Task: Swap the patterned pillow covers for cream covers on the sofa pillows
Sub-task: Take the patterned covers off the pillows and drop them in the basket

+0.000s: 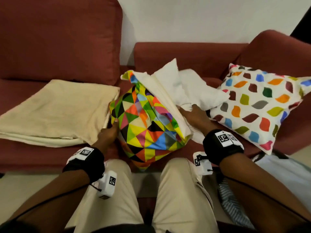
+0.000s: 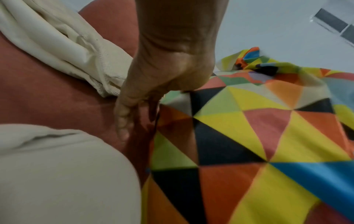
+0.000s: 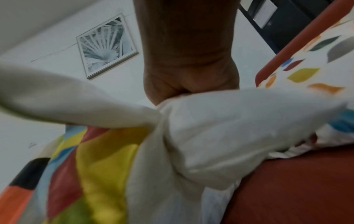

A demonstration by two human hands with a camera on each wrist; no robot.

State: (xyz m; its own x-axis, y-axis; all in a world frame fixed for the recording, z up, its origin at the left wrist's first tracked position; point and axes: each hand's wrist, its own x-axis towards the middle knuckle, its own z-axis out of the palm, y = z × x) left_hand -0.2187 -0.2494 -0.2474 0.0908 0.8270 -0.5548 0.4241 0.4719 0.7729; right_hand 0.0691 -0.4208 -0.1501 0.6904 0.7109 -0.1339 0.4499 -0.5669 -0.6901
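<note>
A triangle-patterned pillow cover (image 1: 144,125) (image 2: 258,128) (image 3: 86,166) lies in the middle of the red sofa seat, with its mouth turned to the right. A white pillow insert (image 1: 193,86) (image 3: 229,128) sticks half out of that mouth. My left hand (image 1: 109,132) (image 2: 162,75) pinches the cover's left edge, thumb on top and fingers tucked under. My right hand (image 1: 193,115) (image 3: 187,81) grips a bunch of the insert; its fingers are buried in the fabric. Folded cream covers (image 1: 55,113) (image 2: 57,45) lie flat to the left. A leaf-patterned pillow (image 1: 257,105) (image 3: 306,72) leans at the right.
The sofa's back cushion (image 1: 58,39) rises behind the cream covers, and its armrest (image 1: 269,51) backs the leaf pillow. My knees in beige trousers (image 1: 109,190) press against the seat's front edge. Striped cloth (image 1: 232,195) hangs at the lower right. A framed picture (image 3: 107,45) hangs on the wall.
</note>
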